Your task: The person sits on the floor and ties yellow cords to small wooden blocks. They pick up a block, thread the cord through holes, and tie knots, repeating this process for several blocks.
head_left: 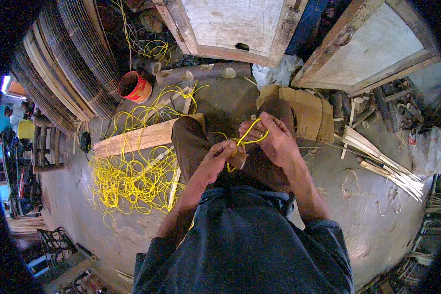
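A yellow cord (250, 141) forms a small loop between my two hands, above my lap. My left hand (219, 156) pinches the cord where its strands meet, thumb and finger pressed together. On the other side of the loop, my right hand (277, 138) has its fingers closed on the cord near the loop's top. More cord hangs just below my left fingers, next to a small pale piece that is partly hidden. On the floor to my left lies a large tangle of the same yellow cord (127, 183).
A wooden plank (132, 139) lies left of my legs, partly under cord. Beyond it stands a red bucket (135, 87). Rolled slatted mats (73, 59) lean at far left. Framed panels (235, 24) stand ahead, near flattened cardboard (308, 115). Pale wooden strips (392, 174) lie right.
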`<action>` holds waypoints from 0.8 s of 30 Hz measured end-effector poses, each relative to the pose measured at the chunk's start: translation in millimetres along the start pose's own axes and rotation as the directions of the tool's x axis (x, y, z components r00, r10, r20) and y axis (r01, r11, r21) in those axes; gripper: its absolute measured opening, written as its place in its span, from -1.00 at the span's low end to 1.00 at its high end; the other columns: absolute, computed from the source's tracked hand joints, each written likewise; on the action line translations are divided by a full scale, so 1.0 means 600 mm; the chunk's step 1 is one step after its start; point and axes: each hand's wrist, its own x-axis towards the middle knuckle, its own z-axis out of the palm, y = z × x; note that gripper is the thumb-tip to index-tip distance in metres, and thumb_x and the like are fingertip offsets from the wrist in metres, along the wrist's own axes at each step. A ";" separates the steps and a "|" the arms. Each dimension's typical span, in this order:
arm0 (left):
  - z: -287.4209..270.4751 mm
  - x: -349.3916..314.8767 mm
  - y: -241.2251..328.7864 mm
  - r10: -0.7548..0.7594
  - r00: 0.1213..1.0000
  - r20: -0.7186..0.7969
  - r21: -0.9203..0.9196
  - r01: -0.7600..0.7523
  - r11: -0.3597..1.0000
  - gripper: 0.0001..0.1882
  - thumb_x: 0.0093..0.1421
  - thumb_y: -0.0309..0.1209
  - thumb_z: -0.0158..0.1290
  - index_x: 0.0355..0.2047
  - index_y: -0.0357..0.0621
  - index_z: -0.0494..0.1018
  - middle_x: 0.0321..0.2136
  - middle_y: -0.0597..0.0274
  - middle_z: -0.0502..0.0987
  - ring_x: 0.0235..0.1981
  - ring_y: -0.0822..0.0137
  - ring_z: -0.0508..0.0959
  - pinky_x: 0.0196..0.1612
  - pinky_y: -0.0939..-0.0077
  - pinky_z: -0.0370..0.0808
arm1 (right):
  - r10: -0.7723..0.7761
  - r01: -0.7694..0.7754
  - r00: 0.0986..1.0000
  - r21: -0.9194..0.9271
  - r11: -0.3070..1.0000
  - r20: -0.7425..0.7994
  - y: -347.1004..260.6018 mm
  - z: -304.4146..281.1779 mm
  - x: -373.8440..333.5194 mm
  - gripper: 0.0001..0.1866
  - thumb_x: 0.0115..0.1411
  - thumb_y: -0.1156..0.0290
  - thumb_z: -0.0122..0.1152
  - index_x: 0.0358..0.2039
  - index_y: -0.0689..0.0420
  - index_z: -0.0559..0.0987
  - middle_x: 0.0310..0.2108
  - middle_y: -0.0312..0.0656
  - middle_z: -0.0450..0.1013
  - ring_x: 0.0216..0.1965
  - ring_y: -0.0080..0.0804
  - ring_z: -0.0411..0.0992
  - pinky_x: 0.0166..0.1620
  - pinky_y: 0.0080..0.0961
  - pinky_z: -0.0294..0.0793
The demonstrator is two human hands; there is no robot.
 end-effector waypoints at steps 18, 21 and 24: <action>0.002 0.009 -0.059 0.036 0.999 -0.008 -0.318 -0.037 0.947 -0.74 0.31 -0.28 -0.08 -0.26 -0.19 0.50 -0.29 0.26 0.55 -0.29 0.45 0.49 -0.21 0.53 0.46 | -0.651 0.500 0.684 -0.861 0.090 0.330 -0.022 -0.036 0.056 -0.68 0.22 0.19 0.11 -0.16 0.16 0.46 -0.33 -0.06 0.45 -0.30 -0.18 0.45 -0.24 -0.32 0.45; -0.014 0.039 -0.045 0.089 0.968 -0.233 -0.361 -0.172 0.916 -0.73 0.29 -0.26 -0.04 -0.25 -0.23 0.50 -0.32 0.28 0.54 -0.29 0.42 0.50 -0.20 0.46 0.49 | -0.417 0.603 0.746 -0.792 0.093 0.519 0.011 -0.014 0.020 -0.54 0.17 0.27 0.17 0.04 0.18 0.35 -0.09 0.06 0.42 -0.04 -0.05 0.40 -0.01 -0.25 0.38; -0.027 0.068 -0.018 0.352 0.900 -0.258 0.012 -0.361 0.932 -0.65 0.28 -0.21 -0.03 -0.09 -0.23 0.43 -0.20 0.27 0.48 -0.19 0.41 0.47 -0.18 0.38 0.53 | -0.320 0.593 0.790 -0.784 0.183 0.523 0.056 -0.007 0.029 -0.49 0.15 0.33 0.19 0.09 0.16 0.30 -0.09 0.04 0.42 -0.05 -0.08 0.42 -0.02 -0.26 0.39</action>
